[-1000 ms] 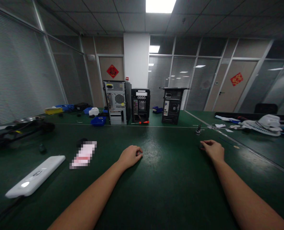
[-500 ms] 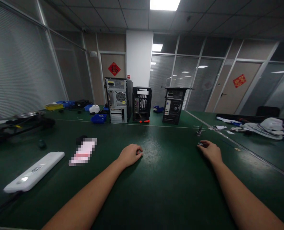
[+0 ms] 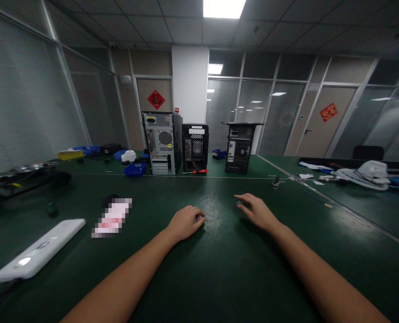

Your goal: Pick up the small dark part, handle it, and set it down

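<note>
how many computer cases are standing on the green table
3, in a row at the far edge: a silver-backed case on the left, a black case touching or nearly touching it, and another black case apart, right.

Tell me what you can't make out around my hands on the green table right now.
Head view, the only one:
- Right hand: a small dark thing under the fingertips, too small to identify.
- Left hand: curled on the table; the fingers hide whether it holds anything.
- Pink and white item: blurred out, unreadable.
- White flat device: label too small to read.
- Small metal part past the right hand: too small to tell.
</note>
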A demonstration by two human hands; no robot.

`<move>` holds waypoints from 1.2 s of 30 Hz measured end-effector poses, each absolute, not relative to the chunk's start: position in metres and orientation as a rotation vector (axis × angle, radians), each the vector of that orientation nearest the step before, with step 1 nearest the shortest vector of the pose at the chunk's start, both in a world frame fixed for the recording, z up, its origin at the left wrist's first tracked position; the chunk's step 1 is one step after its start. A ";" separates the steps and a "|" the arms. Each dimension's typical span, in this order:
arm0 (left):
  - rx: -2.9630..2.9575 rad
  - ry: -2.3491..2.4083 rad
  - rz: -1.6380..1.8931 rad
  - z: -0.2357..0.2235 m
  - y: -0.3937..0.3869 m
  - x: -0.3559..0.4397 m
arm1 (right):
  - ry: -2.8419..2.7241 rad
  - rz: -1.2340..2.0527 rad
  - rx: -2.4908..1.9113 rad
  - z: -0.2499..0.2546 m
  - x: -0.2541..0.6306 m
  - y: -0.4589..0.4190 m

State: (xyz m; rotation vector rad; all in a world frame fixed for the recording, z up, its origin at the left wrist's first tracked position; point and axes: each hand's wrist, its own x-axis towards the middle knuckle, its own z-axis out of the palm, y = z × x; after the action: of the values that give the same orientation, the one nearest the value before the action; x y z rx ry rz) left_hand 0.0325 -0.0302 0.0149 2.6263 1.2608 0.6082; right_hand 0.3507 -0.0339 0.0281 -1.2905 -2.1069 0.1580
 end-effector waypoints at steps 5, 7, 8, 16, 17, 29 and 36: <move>2.637 1.172 0.619 0.015 -0.039 0.041 | -2.359 0.285 -1.067 0.031 0.291 -0.058; 2.667 1.132 0.595 0.015 -0.042 0.043 | -2.414 0.296 -0.997 0.028 0.279 -0.064; 2.685 1.117 0.580 0.016 -0.042 0.044 | -2.427 0.297 -0.973 0.027 0.276 -0.065; 2.760 1.108 0.612 0.015 -0.039 0.044 | -2.395 0.219 -1.026 0.029 0.284 -0.060; 2.757 1.100 0.611 0.014 -0.039 0.044 | -2.354 0.207 -1.052 0.029 0.285 -0.059; 2.824 1.038 0.471 0.011 -0.034 0.045 | -2.302 0.401 -0.984 0.023 0.270 -0.063; 2.853 0.908 0.469 0.012 -0.032 0.045 | -2.252 0.492 -0.959 0.023 0.271 -0.062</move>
State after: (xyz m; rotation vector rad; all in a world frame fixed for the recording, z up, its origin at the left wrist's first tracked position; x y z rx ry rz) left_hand 0.0453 -0.0324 0.0120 2.8533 0.9085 0.4691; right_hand 0.2711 -0.0621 0.0230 -0.9586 -2.2524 0.4916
